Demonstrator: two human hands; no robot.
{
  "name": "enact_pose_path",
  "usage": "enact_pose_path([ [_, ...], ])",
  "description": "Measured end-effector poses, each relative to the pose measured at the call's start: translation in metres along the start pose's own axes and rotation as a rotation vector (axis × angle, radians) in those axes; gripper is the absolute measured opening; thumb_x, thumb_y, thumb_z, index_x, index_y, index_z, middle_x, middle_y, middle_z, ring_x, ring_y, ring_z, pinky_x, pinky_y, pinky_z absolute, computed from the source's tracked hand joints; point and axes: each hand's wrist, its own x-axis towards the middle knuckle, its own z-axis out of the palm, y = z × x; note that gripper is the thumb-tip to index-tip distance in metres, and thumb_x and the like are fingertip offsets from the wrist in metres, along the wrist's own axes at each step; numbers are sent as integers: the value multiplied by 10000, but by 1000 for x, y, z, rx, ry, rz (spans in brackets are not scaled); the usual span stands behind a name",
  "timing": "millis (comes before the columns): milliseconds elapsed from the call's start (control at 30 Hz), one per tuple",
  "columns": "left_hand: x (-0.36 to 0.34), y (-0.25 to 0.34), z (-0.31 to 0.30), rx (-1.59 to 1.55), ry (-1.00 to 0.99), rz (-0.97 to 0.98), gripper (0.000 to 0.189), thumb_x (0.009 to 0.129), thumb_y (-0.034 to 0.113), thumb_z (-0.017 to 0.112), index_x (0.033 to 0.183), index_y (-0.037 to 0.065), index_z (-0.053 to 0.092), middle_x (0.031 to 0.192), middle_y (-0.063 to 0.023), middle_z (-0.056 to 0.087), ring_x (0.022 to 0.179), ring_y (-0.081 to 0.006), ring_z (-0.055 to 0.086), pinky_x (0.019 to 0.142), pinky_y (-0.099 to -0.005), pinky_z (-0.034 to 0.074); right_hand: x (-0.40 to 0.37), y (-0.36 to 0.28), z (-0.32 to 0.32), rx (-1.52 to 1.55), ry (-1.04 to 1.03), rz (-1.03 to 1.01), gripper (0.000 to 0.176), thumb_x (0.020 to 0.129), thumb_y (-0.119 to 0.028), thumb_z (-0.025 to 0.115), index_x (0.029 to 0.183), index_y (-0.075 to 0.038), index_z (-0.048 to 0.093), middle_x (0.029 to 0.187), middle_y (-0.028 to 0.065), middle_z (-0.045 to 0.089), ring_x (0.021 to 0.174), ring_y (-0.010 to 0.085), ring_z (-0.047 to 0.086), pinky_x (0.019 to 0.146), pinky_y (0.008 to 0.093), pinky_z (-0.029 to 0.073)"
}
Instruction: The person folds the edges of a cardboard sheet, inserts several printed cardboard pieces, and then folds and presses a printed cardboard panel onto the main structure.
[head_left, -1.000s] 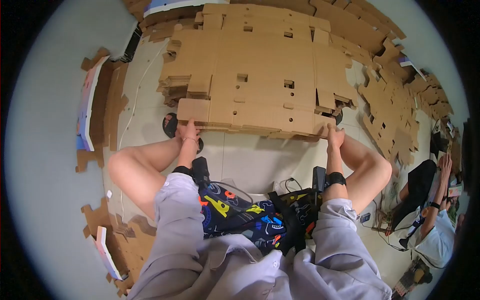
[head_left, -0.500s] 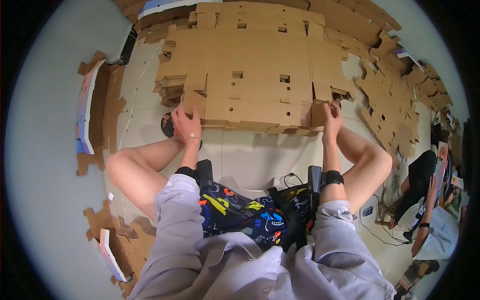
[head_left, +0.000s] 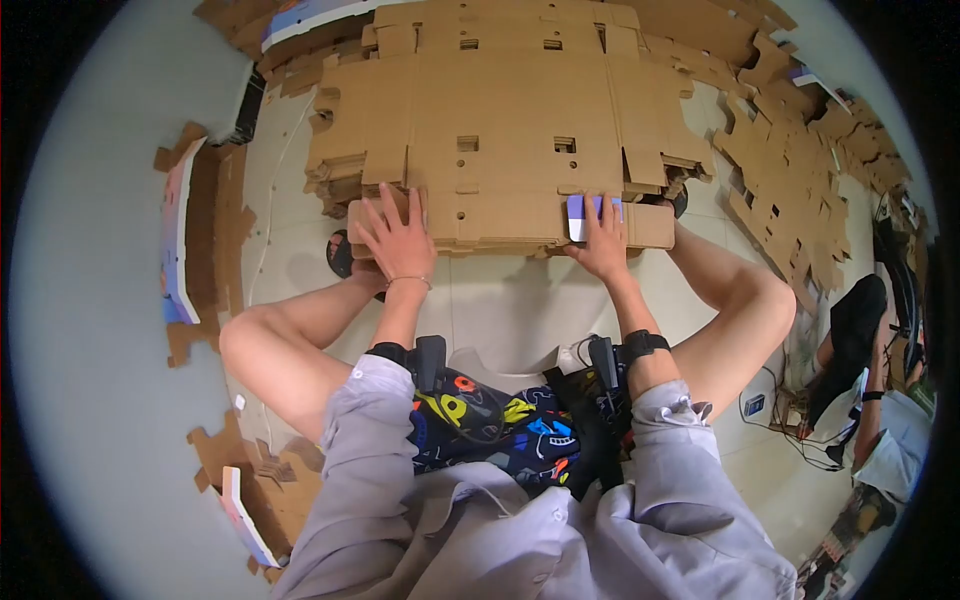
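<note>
In front of me lies a large die-cut brown cardboard sheet (head_left: 510, 105), on top of a stack of similar sheets. My left hand (head_left: 402, 243) rests with spread fingers on a cardboard flap (head_left: 362, 215) at the near left corner. At the near right, my right hand (head_left: 606, 238) lies with its fingers stretched out over a folded-in flap with a purple and white printed face (head_left: 576, 220). Part of that printed face is hidden under the fingers. A plain brown strip (head_left: 652, 226) sticks out to the right of it.
More cut cardboard (head_left: 785, 190) lies on the floor at the right. Printed cardboard boxes (head_left: 180, 240) stand along the left wall. My bent knees flank the stack. At the far right another person's arm (head_left: 872, 400) shows beside cables (head_left: 800, 445) and clutter.
Both hands have moved inward and now press flat instead of gripping the corner flaps. The right flap has turned over, showing its purple and white side. The view has shifted slightly.
</note>
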Motion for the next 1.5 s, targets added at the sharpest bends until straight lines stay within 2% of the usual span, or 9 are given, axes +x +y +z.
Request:
enact_pose_path([
  [333,6,-16,3,-53,-143,-229,622,781,518,596,1357,335,447,1545,-99,50,1334,-509,145,1051,-645,120,1,-18,-25,-179,16,5,926,560,-222,848,1346,-226,359,1325,125,378,1200,384,389,924,505,414],
  [533,-13,-30,33,-82,-416,-374,557,856,457,493,1371,255,430,1545,-59,97,1327,-531,113,1044,-670,54,11,-6,-8,-367,67,-155,716,598,-148,781,1229,-148,443,1195,138,465,1088,380,471,838,456,473],
  [767,-21,-7,3,-175,-198,80,685,770,273,664,1390,203,381,1451,-74,338,1348,-375,243,1034,-646,167,3,-18,-38,-351,-56,-189,601,622,-107,713,1170,-102,465,1144,162,493,1074,403,478,853,444,474],
  [967,2,-21,11,-590,60,298,478,717,148,707,1179,108,591,1210,-117,582,1097,-337,525,928,-415,415,11,-31,-90,-296,-181,-197,451,656,-132,640,1100,-77,582,981,193,623,923,392,588,815,442,495],
  [1167,36,-22,-92,-744,-226,229,240,733,231,708,912,71,704,954,-122,673,895,-299,595,786,-373,459,22,-15,-150,-106,-367,-156,433,654,-107,590,1081,-80,659,882,203,662,805,363,635,733,406,509],
  [1200,38,-18,-97,-733,-255,256,258,765,292,681,903,76,707,918,-126,668,876,-294,597,768,-363,462,23,-11,-155,-41,-341,-184,281,700,-232,626,921,-85,719,815,218,656,846,340,646,745,431,516],
  [1333,31,-6,-50,-712,-578,233,316,819,349,624,983,85,686,926,-124,658,905,-299,590,792,-381,451,20,-8,-139,-62,-357,-224,514,706,-577,648,873,-99,729,786,201,665,786,320,657,721,399,517],
  [1400,13,1,-8,-632,-618,275,350,841,372,597,1052,101,667,1007,-126,646,985,-304,570,856,-405,425,19,-2,-90,-117,-275,-77,535,724,-591,612,866,-89,730,786,186,669,771,320,658,701,407,517],
  [1500,-1,19,6,-461,-358,204,428,850,420,584,1198,172,597,1264,-117,535,1180,-314,457,957,-490,335,22,0,-50,-79,-23,39,512,782,-553,534,793,-69,700,763,148,668,739,333,651,650,433,509],
])
